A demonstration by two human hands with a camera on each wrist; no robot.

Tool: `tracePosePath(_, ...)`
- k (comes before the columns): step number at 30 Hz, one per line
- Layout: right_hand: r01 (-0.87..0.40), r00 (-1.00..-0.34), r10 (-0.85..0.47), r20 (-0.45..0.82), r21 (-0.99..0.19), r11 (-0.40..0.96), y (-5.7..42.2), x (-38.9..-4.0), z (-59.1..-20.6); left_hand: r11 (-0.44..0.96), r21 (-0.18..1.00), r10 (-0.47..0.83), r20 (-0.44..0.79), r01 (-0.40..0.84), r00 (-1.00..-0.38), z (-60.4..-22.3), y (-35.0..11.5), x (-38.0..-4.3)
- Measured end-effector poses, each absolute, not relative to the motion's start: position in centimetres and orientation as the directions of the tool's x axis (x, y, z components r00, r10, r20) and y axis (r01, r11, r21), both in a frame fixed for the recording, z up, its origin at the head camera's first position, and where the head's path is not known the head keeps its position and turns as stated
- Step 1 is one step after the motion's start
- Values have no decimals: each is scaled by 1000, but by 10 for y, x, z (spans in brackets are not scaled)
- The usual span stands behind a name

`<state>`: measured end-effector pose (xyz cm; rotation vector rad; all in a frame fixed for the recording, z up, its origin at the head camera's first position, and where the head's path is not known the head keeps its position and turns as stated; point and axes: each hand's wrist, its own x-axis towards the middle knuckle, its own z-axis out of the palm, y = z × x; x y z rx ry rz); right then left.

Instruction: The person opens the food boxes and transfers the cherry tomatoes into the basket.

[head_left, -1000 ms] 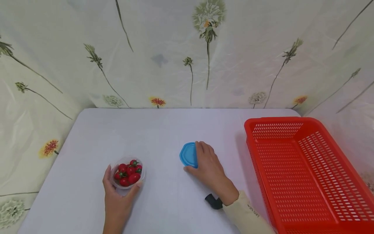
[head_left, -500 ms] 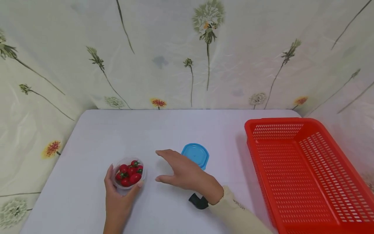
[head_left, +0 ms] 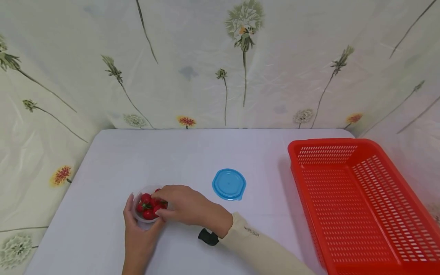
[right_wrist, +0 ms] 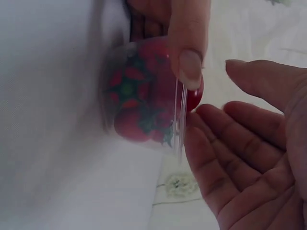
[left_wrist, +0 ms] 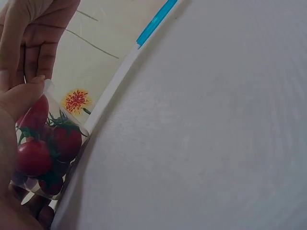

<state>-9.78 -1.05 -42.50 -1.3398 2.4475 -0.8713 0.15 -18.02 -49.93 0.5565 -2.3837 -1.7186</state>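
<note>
A small clear plastic tub (right_wrist: 179,127) stands on the white table at left, filled with red cherry tomatoes (head_left: 146,198) with green stems. My left hand (head_left: 141,235) grips the tub from the near side, thumb at its right, fingers round the left; in the left wrist view the thumb lies at the rim. Over the tub's right side reaches my right hand (head_left: 189,204). The right wrist view has its fingers (right_wrist: 240,158) right at the rim beside a tomato, the thumb apart from them. A blue lid (head_left: 229,184) lies flat, right of the tub.
A large red plastic basket (head_left: 350,214) with slotted sides stands on the right of the white table (head_left: 178,152). Flower-patterned sheeting (head_left: 192,76) hangs behind. A black curved piece (head_left: 208,237) shows at my right wrist, by the beige sleeve (head_left: 264,244).
My right hand has left the blue lid and moved left to the tomatoes. The lid now lies fully visible on the table. My left hand has kept its grip on the tub.
</note>
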Motion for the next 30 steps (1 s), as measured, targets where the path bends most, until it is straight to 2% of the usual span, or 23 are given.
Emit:
tracePosePath(6, -759, -536, -843, 48, -463, 457, -22, -99, -424, 264, 941, -374, -104, -213, -922, -500, -180, 2)
tracePosePath(11, -793, -506, -862, 24, -406, 454, -26, -102, -427, 282, 936, -357, -102, -211, -928, -499, -180, 2)
tracePosePath(19, -775, -490, -872, -10, -453, 441, -29, -104, -429, 324, 921, -351, -95, -216, -931, -498, -180, 2)
tracePosePath(30, -710, -520, -854, -5, -553, 435, -30, -106, -435, 347, 915, -351, -77, -206, -933, -498, -182, 1)
